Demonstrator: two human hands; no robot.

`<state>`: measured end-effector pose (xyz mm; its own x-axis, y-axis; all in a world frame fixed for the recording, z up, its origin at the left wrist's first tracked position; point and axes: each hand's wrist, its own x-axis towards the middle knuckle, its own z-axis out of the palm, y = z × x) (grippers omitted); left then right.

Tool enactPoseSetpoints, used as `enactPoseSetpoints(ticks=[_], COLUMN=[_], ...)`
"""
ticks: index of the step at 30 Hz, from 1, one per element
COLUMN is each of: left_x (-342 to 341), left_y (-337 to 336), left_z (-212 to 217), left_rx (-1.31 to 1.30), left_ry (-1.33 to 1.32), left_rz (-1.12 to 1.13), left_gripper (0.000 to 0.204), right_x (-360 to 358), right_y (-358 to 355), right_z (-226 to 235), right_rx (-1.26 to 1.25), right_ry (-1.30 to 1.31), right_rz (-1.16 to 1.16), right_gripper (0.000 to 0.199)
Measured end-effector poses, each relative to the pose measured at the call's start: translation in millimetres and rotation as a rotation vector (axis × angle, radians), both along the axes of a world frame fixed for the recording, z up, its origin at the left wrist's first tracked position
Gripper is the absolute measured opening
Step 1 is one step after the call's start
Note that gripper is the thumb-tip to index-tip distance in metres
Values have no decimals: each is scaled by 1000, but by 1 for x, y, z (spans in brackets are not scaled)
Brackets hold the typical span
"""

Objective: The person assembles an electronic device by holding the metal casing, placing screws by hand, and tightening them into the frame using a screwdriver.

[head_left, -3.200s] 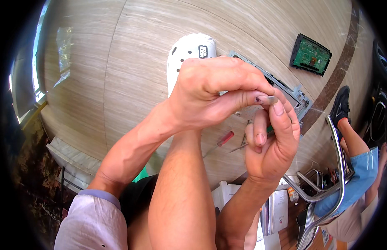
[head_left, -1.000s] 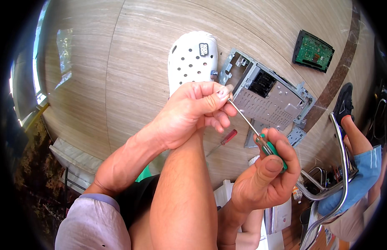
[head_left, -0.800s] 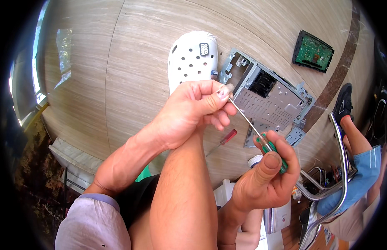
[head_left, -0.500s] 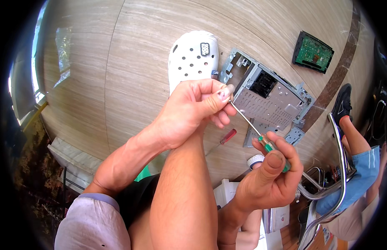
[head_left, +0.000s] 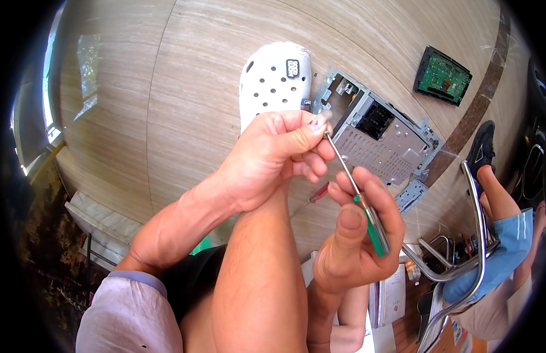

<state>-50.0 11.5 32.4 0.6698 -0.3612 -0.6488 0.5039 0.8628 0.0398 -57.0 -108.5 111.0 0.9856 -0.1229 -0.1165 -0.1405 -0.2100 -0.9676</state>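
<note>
My left hand (head_left: 273,144) is pinched, thumb against fingertips, over my bare leg. Right at those fingertips ends the metal shaft of a screwdriver (head_left: 376,232); the small thing between them is mostly hidden. The screwdriver's green and clear handle lies in the curled fingers of my right hand (head_left: 343,253), its shaft slanting up and left. Just beyond my hands, on the floor, rests a grey metal device chassis (head_left: 396,156) with slotted plates and a black block set in it.
A second screwdriver with a red handle (head_left: 320,192) lies beside my leg. My white clog (head_left: 273,73) stands left of the chassis. Farther right are a green circuit board (head_left: 443,76) in a black frame, a metal-framed chair (head_left: 482,235) and another person's leg (head_left: 502,194).
My right hand has shifted left and slightly up, and its fingers have loosened and turned about the screwdriver handle. The shaft stands steeper. My left hand has barely moved.
</note>
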Motion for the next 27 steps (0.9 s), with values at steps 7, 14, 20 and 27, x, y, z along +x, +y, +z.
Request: enactPoseSetpoints(ticks=[7, 14, 20, 27], left_x=[-2, -1, 2, 4], left_y=[-3, -4, -7, -10], left_z=[-3, -1, 5, 5], left_rx=[13, 33, 133, 234], left_ry=[-27, -51, 9, -26], left_rz=[38, 37, 24, 12], left_gripper=[15, 16, 12, 11], right_x=[4, 1, 0, 0], right_y=[1, 2, 5, 6], right_z=[-10, -10, -15, -21], right_rx=[-9, 33, -20, 53], right_ry=[92, 164, 164, 138], right_rz=[15, 22, 44, -43], right_gripper=[38, 50, 49, 34])
